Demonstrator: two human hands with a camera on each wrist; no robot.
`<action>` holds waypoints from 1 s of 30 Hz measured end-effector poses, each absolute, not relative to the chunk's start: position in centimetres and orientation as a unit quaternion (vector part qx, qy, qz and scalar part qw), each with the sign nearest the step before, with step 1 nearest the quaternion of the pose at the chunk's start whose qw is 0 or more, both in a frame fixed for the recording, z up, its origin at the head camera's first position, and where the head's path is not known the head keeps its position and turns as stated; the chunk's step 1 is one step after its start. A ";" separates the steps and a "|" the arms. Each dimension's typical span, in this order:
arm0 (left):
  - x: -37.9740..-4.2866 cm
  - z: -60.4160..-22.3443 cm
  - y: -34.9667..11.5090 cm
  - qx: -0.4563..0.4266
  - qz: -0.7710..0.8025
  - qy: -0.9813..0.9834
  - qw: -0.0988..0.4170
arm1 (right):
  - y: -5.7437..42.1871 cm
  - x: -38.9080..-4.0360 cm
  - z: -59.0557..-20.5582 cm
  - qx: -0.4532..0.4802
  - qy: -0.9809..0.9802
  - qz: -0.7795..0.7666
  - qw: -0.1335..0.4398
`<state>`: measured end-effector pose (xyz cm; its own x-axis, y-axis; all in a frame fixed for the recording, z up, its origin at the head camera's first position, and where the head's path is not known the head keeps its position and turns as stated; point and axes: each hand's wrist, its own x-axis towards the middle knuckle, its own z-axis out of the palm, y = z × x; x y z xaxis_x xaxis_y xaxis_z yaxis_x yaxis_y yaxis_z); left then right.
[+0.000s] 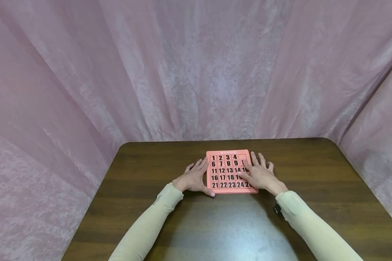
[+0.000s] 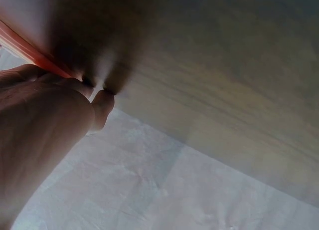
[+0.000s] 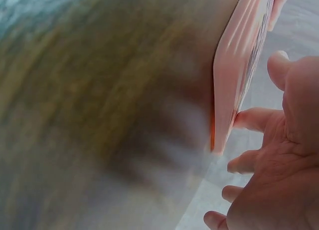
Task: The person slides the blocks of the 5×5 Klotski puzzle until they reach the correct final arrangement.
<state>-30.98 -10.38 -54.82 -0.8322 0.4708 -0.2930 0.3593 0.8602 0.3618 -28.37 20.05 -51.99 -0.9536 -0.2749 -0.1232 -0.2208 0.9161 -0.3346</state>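
A pink number slide puzzle (image 1: pixel 225 174) lies flat on the wooden table, its black numbers in rows. The top right slot beside the 4 shows no tile. My left hand (image 1: pixel 193 180) is spread along the puzzle's left edge, with the thumb by the lower left corner. In the left wrist view, the fingers touch the puzzle's side (image 2: pixel 30 53). Over the right part of the puzzle, my right hand (image 1: pixel 260 175) has its fingers spread. Its index finger touches the tile below that slot, partly covering it. The right wrist view shows a fingertip (image 3: pixel 241 120) against the puzzle's face.
The brown wooden table (image 1: pixel 143 170) has rounded far corners. Pink velvet curtains (image 1: pixel 209 72) hang behind it and on both sides. A small dark object (image 1: pixel 277 208) sits at the right cuff.
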 end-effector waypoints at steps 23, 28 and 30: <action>-31.2 -55.1 -10.5 0.209 0.154 0.946 0.195 | 19.8 -28.1 -52.0 -0.127 0.977 -0.151 0.079; -31.5 -55.5 -10.4 0.210 0.154 0.945 0.197 | 20.1 -28.8 -52.2 -0.121 0.974 -0.170 0.092; -31.3 -55.3 -10.3 0.210 0.153 0.945 0.197 | 20.2 -29.0 -52.3 -0.120 0.973 -0.173 0.096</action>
<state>-31.29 -10.28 -55.26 -0.8343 0.4573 -0.3078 0.3371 0.8651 0.3715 -28.99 20.19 -52.29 -0.9530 -0.2662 -0.1447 -0.1999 0.9113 -0.3600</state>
